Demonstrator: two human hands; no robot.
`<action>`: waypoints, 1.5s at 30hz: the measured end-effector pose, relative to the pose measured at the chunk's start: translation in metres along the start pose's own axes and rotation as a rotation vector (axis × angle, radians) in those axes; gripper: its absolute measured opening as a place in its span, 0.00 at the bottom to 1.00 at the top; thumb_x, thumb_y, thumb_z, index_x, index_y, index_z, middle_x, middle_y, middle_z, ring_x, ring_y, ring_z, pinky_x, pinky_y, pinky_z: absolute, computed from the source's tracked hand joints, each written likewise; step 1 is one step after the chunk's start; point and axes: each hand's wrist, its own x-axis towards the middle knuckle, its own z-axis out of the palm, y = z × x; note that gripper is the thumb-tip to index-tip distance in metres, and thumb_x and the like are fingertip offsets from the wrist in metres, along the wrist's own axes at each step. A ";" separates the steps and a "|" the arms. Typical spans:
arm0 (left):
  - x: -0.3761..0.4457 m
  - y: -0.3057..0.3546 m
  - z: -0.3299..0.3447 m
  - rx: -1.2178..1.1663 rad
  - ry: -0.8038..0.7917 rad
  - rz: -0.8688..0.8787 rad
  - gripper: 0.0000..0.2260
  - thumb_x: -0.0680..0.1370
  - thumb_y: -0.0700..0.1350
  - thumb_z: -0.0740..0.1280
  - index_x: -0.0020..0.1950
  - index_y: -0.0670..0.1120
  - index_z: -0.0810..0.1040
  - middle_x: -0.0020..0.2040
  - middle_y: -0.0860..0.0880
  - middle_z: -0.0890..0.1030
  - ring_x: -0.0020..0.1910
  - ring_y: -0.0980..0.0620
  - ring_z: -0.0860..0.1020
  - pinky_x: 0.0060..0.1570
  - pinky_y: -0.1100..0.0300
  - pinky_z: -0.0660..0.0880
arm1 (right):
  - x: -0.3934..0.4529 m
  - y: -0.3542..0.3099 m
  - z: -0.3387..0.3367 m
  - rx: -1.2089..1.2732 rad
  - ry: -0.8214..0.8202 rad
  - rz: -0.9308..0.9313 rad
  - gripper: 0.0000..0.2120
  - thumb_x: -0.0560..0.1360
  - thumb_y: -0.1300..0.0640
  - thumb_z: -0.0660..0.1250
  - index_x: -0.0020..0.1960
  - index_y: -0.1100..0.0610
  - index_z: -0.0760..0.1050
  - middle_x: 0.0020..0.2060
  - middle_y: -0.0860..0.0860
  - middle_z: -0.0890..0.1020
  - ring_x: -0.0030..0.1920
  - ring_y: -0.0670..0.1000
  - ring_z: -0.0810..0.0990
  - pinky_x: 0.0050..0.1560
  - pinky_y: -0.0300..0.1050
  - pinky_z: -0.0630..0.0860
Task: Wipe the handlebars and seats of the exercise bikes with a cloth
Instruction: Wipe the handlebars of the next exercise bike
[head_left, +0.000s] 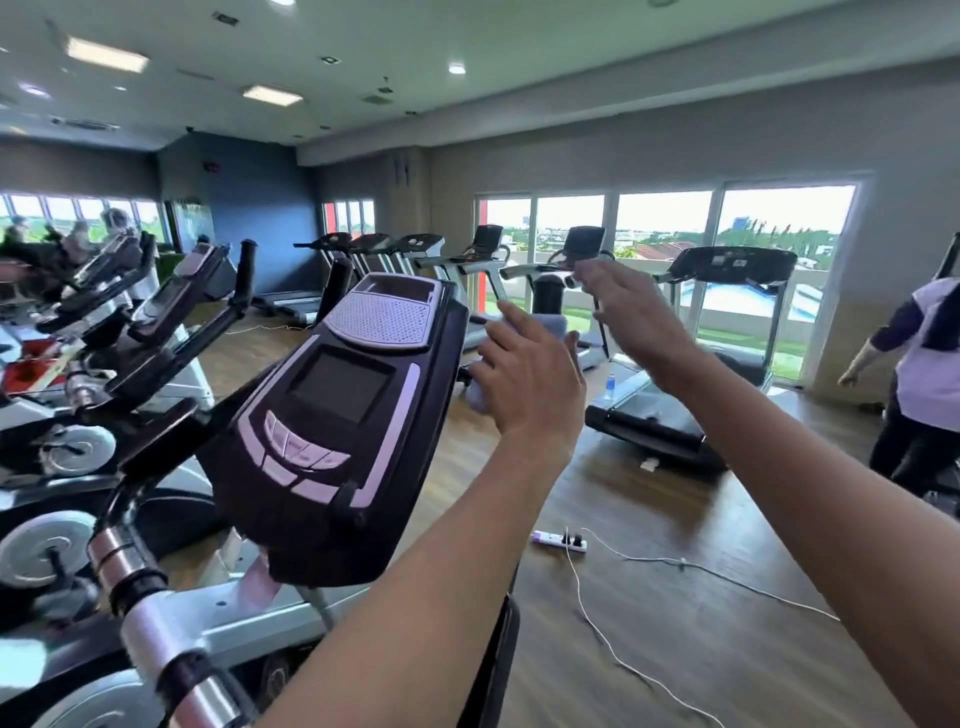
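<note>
Right in front of me stands an exercise bike with a black console (343, 415). Its two upright black handlebar grips rise behind it, the left grip (335, 288) and the right grip (548, 293). A pale grey cloth (560, 326) hangs around the right grip, and its lower end (479, 399) shows below my fingers. My left hand (530, 384) lies against the cloth with its back towards me, and the palm side is hidden. My right hand (631, 312) hovers just right of the grip top with fingers spread, blurred and holding nothing. No seat is in view.
Several more exercise bikes (156, 322) line the left side. Treadmills (727, 291) stand along the windows. A person in a white top (924, 374) stands at the right. A power strip (561, 540) with a white cable and a water bottle (611, 387) lie on the wooden floor.
</note>
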 end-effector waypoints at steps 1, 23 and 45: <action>0.002 0.001 0.004 0.030 0.012 -0.005 0.37 0.81 0.62 0.62 0.77 0.32 0.65 0.59 0.37 0.79 0.53 0.41 0.79 0.49 0.49 0.77 | 0.006 -0.004 0.007 -0.064 -0.060 -0.045 0.21 0.87 0.51 0.53 0.68 0.64 0.75 0.63 0.58 0.80 0.62 0.58 0.77 0.64 0.54 0.73; -0.002 -0.015 0.007 0.140 -0.073 0.139 0.35 0.81 0.54 0.64 0.80 0.34 0.58 0.64 0.39 0.78 0.56 0.44 0.79 0.54 0.51 0.76 | 0.015 0.015 0.046 -0.269 0.036 -0.267 0.20 0.88 0.53 0.52 0.72 0.60 0.75 0.73 0.53 0.74 0.67 0.42 0.70 0.55 0.15 0.56; -0.030 -0.038 -0.003 0.193 -0.143 0.429 0.29 0.83 0.42 0.49 0.80 0.30 0.46 0.78 0.27 0.58 0.73 0.32 0.67 0.73 0.44 0.66 | 0.014 0.010 0.033 -0.249 -0.077 -0.182 0.22 0.88 0.49 0.52 0.69 0.59 0.78 0.65 0.62 0.80 0.66 0.59 0.77 0.63 0.46 0.71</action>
